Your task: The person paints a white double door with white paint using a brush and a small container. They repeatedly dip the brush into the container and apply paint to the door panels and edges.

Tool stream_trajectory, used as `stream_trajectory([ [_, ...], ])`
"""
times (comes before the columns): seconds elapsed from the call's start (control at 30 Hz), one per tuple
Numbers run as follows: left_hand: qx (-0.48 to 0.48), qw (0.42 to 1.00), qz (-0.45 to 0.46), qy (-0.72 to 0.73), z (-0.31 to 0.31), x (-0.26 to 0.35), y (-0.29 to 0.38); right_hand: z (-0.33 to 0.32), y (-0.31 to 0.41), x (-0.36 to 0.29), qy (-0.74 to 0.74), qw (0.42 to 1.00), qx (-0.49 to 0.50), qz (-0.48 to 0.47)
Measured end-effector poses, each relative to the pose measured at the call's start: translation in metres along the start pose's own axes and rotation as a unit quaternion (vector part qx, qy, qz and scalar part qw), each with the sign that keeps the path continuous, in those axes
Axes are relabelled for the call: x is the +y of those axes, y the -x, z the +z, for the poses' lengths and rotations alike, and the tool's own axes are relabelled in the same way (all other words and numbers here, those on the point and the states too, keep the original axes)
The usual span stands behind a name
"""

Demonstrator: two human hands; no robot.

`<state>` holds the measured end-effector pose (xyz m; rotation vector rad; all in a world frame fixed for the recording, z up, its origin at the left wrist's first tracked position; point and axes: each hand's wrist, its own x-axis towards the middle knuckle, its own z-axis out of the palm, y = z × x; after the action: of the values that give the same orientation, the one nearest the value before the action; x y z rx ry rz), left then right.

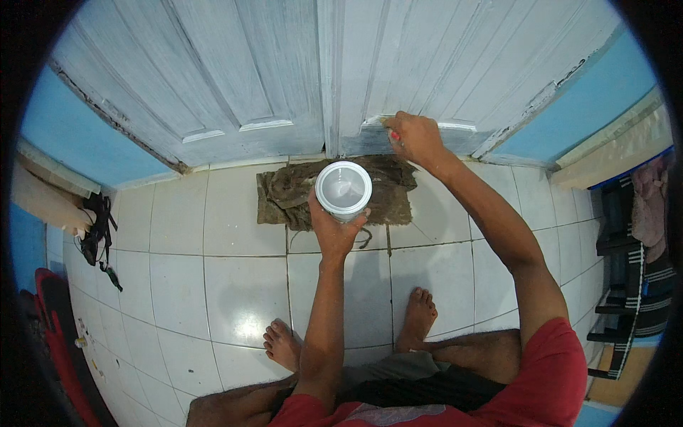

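My left hand (337,227) grips a round paint can (343,189) with a pale rim and whitish paint inside, held upright over a dark, dirty cloth (272,200). In my right hand (415,137) is a paintbrush; a bit of its red handle (395,135) shows between the fingers, and the bristles (383,121) touch the lower moulding of the right door panel (405,64). Most of the brush is hidden by the hand. White paint covers much of this door, with a darker greyish strip near its bottom edge. The left door panel (229,69) looks streaky white.
White floor tiles (245,299) lie under my bare feet. Black straps (98,229) hang by the curtain at left, above a red and black object (58,331). A dark rack (619,309) with cloths stands at right. Blue walls (581,107) flank the doors.
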<state>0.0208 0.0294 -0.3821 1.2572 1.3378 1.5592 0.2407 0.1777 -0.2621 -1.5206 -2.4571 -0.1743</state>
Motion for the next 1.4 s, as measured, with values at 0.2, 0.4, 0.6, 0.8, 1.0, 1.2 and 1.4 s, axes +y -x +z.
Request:
stream_trajectory([
  [0.2, -0.002, 0.999, 0.011, -0.047, 0.000, 0.004, 0.001, 0.006, -0.001, 0.009, -0.017, 0.998, 0.007, -0.053],
  [0.4, -0.002, 1.000, -0.004, -0.007, 0.003, 0.003, 0.001, 0.006, 0.002, 0.003, -0.025, 0.998, 0.004, -0.065],
  [0.6, 0.000, 1.000, 0.011, -0.019, 0.006, -0.003, 0.001, 0.007, -0.002, -0.002, -0.013, 0.998, 0.000, -0.068],
  [0.8, -0.001, 1.000, -0.007, -0.025, 0.007, 0.008, 0.002, 0.004, -0.006, -0.009, -0.012, 0.997, -0.012, -0.073],
  [1.0, 0.009, 1.000, 0.001, -0.002, 0.002, 0.006, 0.003, 0.006, -0.006, -0.013, -0.017, 0.998, 0.000, -0.061],
  [1.2, 0.012, 1.000, 0.010, -0.017, -0.001, -0.002, 0.003, 0.009, 0.000, 0.008, -0.020, 0.999, 0.005, -0.027],
  [1.4, 0.009, 1.000, 0.014, 0.010, -0.001, -0.005, 0.002, 0.006, 0.013, 0.031, -0.045, 0.998, 0.047, -0.006],
])
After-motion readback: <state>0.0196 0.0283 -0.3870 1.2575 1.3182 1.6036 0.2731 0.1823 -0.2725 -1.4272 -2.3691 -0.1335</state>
